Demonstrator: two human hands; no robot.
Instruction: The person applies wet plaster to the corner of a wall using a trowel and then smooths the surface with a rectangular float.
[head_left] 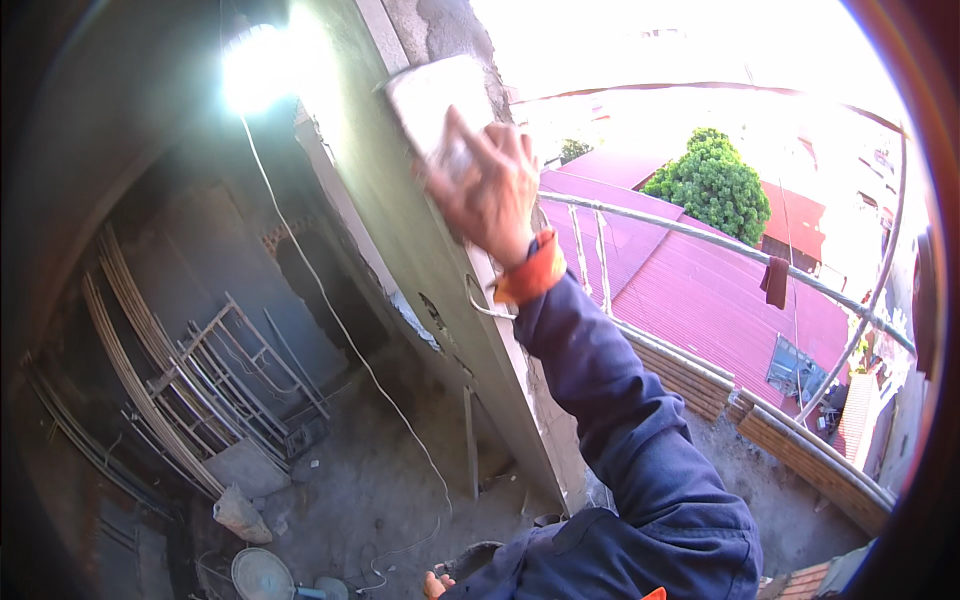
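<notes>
My right hand (492,190) is raised at the upper middle, closed on a flat, pale plastering float (440,100) with one finger stretched along its back. The float lies against the narrow face of a plastered wall end (425,270), near its outer edge, and is blurred. A white looped wire or hook (483,303) sticks out just below my wrist. Low at the lower edge, only the curled fingers of my left hand (437,584) show beside my sleeve. A dark round-rimmed thing (476,556) is next to them; whether they grip it is hidden.
A bright lamp (256,68) hangs at the upper left, its white cable (330,310) trailing to the floor. Scaffold frames and poles (235,370) lean at the left, near a round tub (262,574). At the right are a pole railing (690,230), low brick wall (680,372) and red roofs (650,280).
</notes>
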